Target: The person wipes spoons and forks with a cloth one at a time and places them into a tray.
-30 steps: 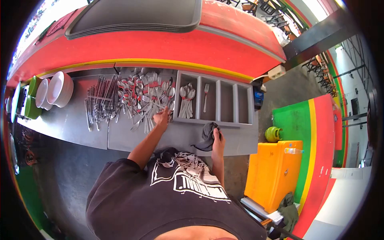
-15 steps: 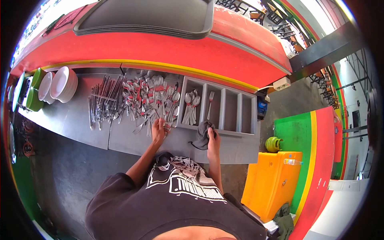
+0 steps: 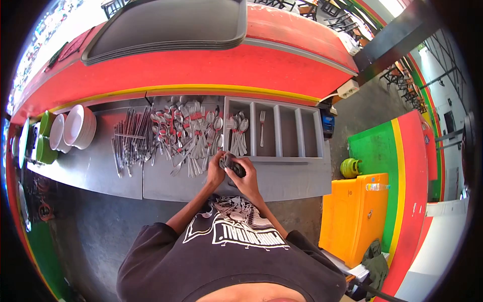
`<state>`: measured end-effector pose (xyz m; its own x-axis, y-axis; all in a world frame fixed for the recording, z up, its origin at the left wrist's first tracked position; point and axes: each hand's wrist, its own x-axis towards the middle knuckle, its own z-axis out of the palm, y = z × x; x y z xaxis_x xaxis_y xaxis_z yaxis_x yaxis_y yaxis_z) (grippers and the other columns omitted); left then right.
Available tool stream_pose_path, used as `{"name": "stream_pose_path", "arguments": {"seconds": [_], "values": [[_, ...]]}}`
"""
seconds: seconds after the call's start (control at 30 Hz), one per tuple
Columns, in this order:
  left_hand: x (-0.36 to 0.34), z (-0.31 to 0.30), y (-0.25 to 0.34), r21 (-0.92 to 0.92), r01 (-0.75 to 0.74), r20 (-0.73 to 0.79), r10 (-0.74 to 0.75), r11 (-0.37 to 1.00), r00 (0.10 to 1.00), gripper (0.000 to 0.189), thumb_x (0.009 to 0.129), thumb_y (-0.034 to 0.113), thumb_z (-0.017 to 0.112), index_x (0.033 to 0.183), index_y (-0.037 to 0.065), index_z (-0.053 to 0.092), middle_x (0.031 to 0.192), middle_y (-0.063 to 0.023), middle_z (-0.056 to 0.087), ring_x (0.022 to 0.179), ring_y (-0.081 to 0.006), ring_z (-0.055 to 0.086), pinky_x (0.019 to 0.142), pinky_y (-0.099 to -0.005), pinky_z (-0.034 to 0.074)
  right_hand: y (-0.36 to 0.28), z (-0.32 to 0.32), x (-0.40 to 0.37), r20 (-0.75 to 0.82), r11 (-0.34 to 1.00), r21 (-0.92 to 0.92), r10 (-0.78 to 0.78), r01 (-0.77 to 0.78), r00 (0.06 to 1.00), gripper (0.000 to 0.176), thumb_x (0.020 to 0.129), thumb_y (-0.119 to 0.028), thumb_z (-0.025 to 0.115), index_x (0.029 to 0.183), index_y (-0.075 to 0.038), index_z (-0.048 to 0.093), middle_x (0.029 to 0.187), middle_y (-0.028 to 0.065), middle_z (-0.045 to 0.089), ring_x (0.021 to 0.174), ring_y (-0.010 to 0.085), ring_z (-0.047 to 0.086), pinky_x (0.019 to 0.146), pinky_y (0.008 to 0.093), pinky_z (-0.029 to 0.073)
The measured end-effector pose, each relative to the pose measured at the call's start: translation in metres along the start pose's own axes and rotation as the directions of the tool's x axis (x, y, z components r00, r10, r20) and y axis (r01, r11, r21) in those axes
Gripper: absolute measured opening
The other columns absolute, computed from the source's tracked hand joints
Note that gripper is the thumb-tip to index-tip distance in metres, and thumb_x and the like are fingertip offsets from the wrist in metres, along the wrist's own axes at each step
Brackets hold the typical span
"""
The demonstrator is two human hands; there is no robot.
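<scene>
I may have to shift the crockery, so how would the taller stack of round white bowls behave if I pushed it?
The taller stack of round white bowls would probably move as one at first, since the bowls are nested. Pushed high up, it might tip or shed upper bowls, being several deep. Its smooth surface suggests it could slide on the grey metal counter.

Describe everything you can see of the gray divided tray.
The gray tray, apparently plastic, lies flat on the metal-looking counter, right of the loose cutlery. Three dividers make four long compartments. The leftmost holds several spoons, bowls at the far end; the next, one fork, tines likewise. The right two look empty.
</scene>
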<state>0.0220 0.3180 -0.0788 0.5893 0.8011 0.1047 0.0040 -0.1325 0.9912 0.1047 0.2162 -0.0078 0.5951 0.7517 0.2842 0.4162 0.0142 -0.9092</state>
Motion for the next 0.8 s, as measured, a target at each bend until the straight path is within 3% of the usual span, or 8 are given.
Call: {"name": "stream_pose_path", "arguments": {"seconds": [0.07,0.17,0.3,0.4,0.5,0.6,0.8], "values": [[-0.002,0.003,-0.005,0.083,-0.064,0.047,0.061,0.994,0.997,0.02,0.085,0.0,0.052,0.103,-0.002,0.059,0.071,-0.0074,0.06,0.067,-0.0142,0.058,0.063,-0.0293,0.047,0.002,-0.002,-0.002,-0.055,0.999,-0.05,0.004,-0.007,0.998,0.033,0.077,-0.015,0.078,0.102,0.002,0.065,0.093,0.0126,0.062,0.083,0.0235,0.062,0.074,0.0336,0.049],[-0.01,-0.001,0.012,-0.032,0.253,0.218,-0.241,0.967,0.946,0.016,0.087,0.002,0.05,0.1,-0.003,0.059,0.066,-0.0076,0.059,0.06,-0.0136,0.056,0.057,-0.0294,0.045,0.006,-0.013,-0.002,-0.128,0.992,-0.123,0.016,-0.032,0.992,0.032,0.076,-0.015,0.079,0.101,0.002,0.067,0.091,0.0129,0.062,0.081,0.0244,0.063,0.073,0.034,0.049],[-0.018,-0.003,0.014,0.045,0.132,0.345,-0.139,0.99,0.928,0.013,0.094,0.009,0.052,0.094,-0.001,0.059,0.061,-0.007,0.057,0.055,-0.013,0.054,0.052,-0.0302,0.043,0.013,-0.022,-0.004,-0.225,0.988,-0.144,0.028,-0.062,0.974,0.031,0.075,-0.016,0.08,0.098,0.001,0.068,0.087,0.0119,0.063,0.079,0.0243,0.063,0.071,0.0338,0.049],[-0.019,-0.01,0.035,0.198,0.119,0.475,-0.201,0.973,0.857,0.017,0.094,0.014,0.056,0.101,0.001,0.064,0.065,-0.0049,0.057,0.059,-0.0119,0.054,0.055,-0.0301,0.044,0.02,-0.025,-0.004,-0.338,0.984,-0.149,0.041,-0.096,0.94,0.03,0.073,-0.015,0.081,0.095,0.0,0.067,0.085,0.0115,0.063,0.077,0.025,0.062,0.071,0.0345,0.049],[-0.02,-0.015,0.045,0.249,0.047,0.533,-0.178,0.967,0.827,0.02,0.094,0.019,0.058,0.101,0.002,0.067,0.065,-0.0061,0.059,0.058,-0.0125,0.056,0.055,-0.031,0.045,0.023,-0.034,0.0,-0.454,0.98,-0.172,0.009,-0.097,0.891,0.029,0.073,-0.015,0.081,0.095,0.0,0.068,0.085,0.011,0.063,0.077,0.0238,0.062,0.07,0.0341,0.048],[-0.022,-0.018,0.049,0.192,-0.019,0.538,-0.089,0.981,0.838,0.019,0.095,0.018,0.056,0.093,0.001,0.064,0.056,-0.0061,0.055,0.05,-0.0144,0.053,0.052,-0.0324,0.043,0.024,-0.043,0.002,-0.503,0.978,-0.162,0.031,-0.129,0.864,0.028,0.075,-0.015,0.081,0.095,0.001,0.067,0.085,0.0089,0.063,0.078,0.0191,0.061,0.072,0.0314,0.048],[-0.016,-0.037,0.049,0.253,-0.04,0.621,-0.131,0.967,0.773,0.021,0.093,0.02,0.06,0.102,0.003,0.067,0.066,-0.0101,0.062,0.059,-0.0159,0.062,0.057,-0.0327,0.048,0.038,-0.062,0.004,-0.621,0.977,-0.095,0.09,-0.189,0.778,0.031,0.078,-0.017,0.08,0.098,0.001,0.066,0.089,0.0075,0.064,0.081,0.0169,0.061,0.074,0.0304,0.049]]}}
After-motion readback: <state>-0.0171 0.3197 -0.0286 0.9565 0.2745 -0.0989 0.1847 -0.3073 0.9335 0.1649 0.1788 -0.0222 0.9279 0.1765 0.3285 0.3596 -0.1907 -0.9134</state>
